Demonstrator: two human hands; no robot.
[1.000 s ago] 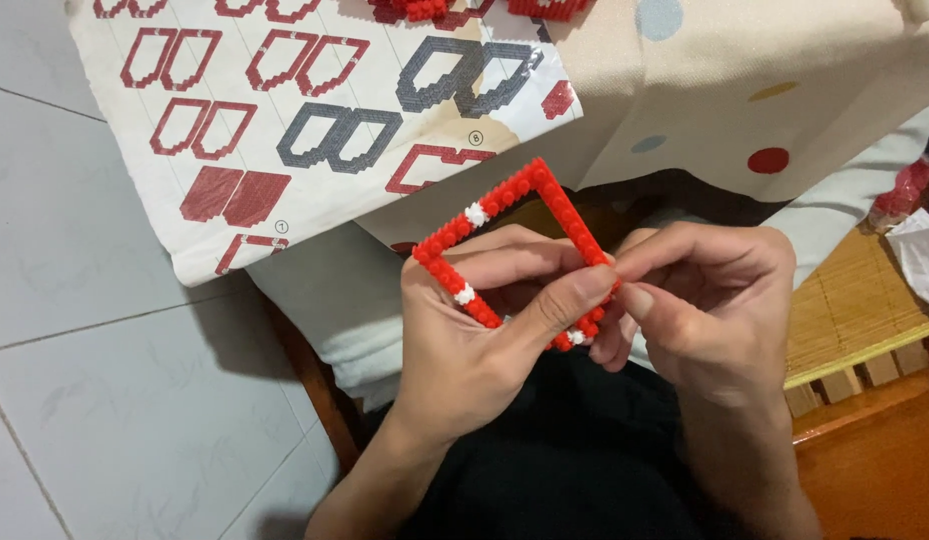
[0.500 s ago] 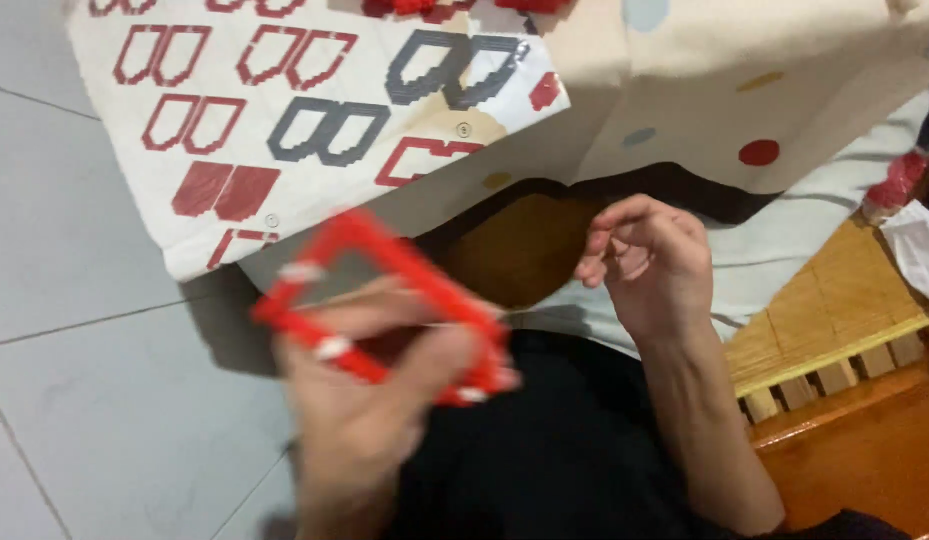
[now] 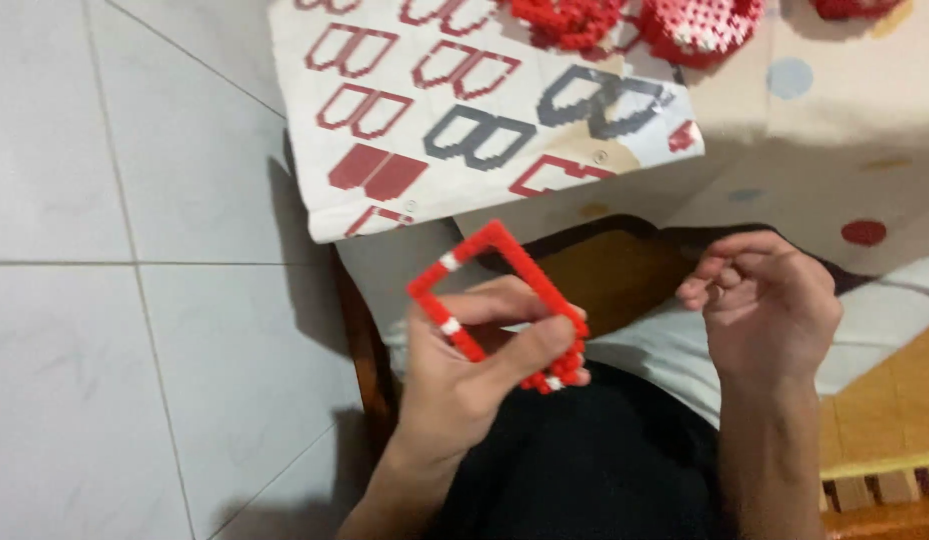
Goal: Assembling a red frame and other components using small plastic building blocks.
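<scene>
Left hand (image 3: 485, 370) pinches the red bead frame (image 3: 500, 305); right hand (image 3: 770, 300) loosely curled, empty. Frame looks light, brittle; best gripped along its sides.

The bead frame (image 3: 500, 300) is red with a few white beads. The pattern sheet (image 3: 465, 110) is white with red and grey letter shapes. The cloth (image 3: 835, 150) is cream with coloured dots.

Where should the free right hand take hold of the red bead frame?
Probably the bare upper-right bar of the red bead frame, pinched from the right. The left hand clamps the lower bars; the right hand sits apart, on that open side.
</scene>
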